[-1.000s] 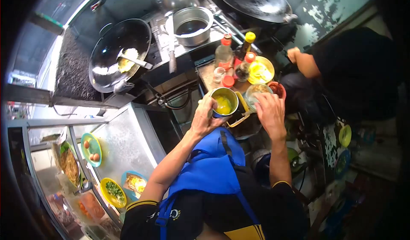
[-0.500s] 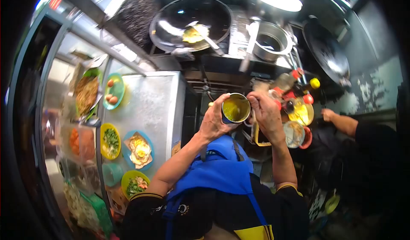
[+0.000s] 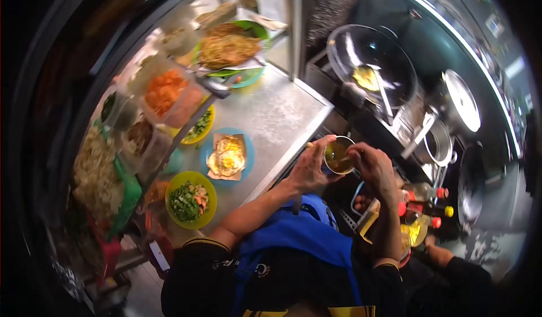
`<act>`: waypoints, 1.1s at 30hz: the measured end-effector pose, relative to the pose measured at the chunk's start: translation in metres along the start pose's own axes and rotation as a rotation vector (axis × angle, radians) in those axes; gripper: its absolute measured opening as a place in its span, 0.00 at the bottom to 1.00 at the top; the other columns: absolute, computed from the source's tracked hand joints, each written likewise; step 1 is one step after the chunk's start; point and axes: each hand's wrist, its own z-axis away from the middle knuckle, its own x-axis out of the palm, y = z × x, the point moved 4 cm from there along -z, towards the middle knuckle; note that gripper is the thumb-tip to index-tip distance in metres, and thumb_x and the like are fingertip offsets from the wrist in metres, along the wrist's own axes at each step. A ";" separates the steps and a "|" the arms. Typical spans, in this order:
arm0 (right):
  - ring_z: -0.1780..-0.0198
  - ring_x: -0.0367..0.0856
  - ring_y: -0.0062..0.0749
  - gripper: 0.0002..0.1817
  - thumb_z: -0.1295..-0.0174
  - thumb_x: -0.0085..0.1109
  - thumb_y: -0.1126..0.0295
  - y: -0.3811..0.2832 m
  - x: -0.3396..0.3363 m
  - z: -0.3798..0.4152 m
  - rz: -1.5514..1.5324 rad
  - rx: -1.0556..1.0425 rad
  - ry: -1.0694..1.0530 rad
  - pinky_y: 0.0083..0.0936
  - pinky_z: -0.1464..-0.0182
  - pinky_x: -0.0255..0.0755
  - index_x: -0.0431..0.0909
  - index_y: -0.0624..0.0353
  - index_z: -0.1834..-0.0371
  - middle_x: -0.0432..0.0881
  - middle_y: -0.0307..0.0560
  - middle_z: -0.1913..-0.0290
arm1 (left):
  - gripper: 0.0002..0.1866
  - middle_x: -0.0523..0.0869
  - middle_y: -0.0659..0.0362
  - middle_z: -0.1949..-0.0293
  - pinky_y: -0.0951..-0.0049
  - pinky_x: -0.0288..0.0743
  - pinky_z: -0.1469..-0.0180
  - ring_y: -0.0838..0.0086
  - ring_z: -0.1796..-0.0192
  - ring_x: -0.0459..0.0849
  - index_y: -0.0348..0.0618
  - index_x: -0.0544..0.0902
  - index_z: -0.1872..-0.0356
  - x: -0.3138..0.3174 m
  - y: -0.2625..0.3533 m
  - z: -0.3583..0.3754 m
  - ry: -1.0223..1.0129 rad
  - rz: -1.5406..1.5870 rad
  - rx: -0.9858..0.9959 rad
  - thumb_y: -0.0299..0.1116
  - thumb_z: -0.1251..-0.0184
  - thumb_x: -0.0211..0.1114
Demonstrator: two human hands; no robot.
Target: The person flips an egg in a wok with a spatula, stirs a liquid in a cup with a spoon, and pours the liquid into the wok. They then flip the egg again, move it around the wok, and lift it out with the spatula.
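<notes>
My left hand (image 3: 307, 170) is wrapped round a metal cup (image 3: 339, 154), held in front of my blue apron (image 3: 293, 232). The cup is tilted towards me, and yellowish liquid shows inside it. At the cup's right rim my right hand (image 3: 374, 170) has its fingers pinched together. What those fingers hold, if anything, is hidden. Beyond the cup, a wok (image 3: 395, 63) contains a yellow piece of food (image 3: 366, 78) and a spatula (image 3: 384, 94). On the metal counter to the left lies a blue plate (image 3: 250, 162) with fried egg (image 3: 227, 158) on brown paper.
A yellow-green bowl (image 3: 212, 218) of chopped greens stands near a clear tub (image 3: 186, 108) of orange pieces. Up front is a green plate (image 3: 261, 30) of fried food. Bottles (image 3: 420, 191) cluster right of my right hand. A co-worker's hand (image 3: 437, 255) is at lower right. A lidded pot (image 3: 460, 102) stands behind.
My view has turned left, so the counter and food bowls show more and the wok sits further right. Both hands stay at the cup, with the right hand now closer over its rim.
</notes>
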 end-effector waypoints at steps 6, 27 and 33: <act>0.65 0.83 0.50 0.06 0.31 0.58 0.63 -0.026 0.028 -0.049 0.129 -0.226 -0.039 0.40 0.61 0.73 0.82 0.50 0.60 0.86 0.48 0.66 | 0.53 0.74 0.46 0.35 0.57 0.71 0.33 0.51 0.34 0.76 0.43 0.62 0.29 -0.045 -0.018 0.013 0.136 0.045 -0.100 0.41 0.57 0.85; 0.65 0.83 0.43 0.03 0.33 0.60 0.71 -0.222 0.097 -0.109 0.133 -1.078 -0.557 0.35 0.58 0.71 0.81 0.55 0.59 0.86 0.44 0.66 | 0.47 0.72 0.48 0.34 0.59 0.67 0.30 0.58 0.32 0.73 0.44 0.66 0.34 -0.173 0.028 0.107 0.839 -0.271 -0.402 0.40 0.56 0.86; 0.64 0.83 0.44 0.04 0.31 0.58 0.70 -0.244 0.123 -0.114 0.097 -1.102 -0.515 0.37 0.59 0.71 0.80 0.56 0.58 0.86 0.45 0.64 | 0.49 0.73 0.46 0.35 0.59 0.68 0.32 0.55 0.34 0.74 0.42 0.65 0.34 -0.191 0.037 0.124 0.949 -0.479 -0.406 0.39 0.58 0.87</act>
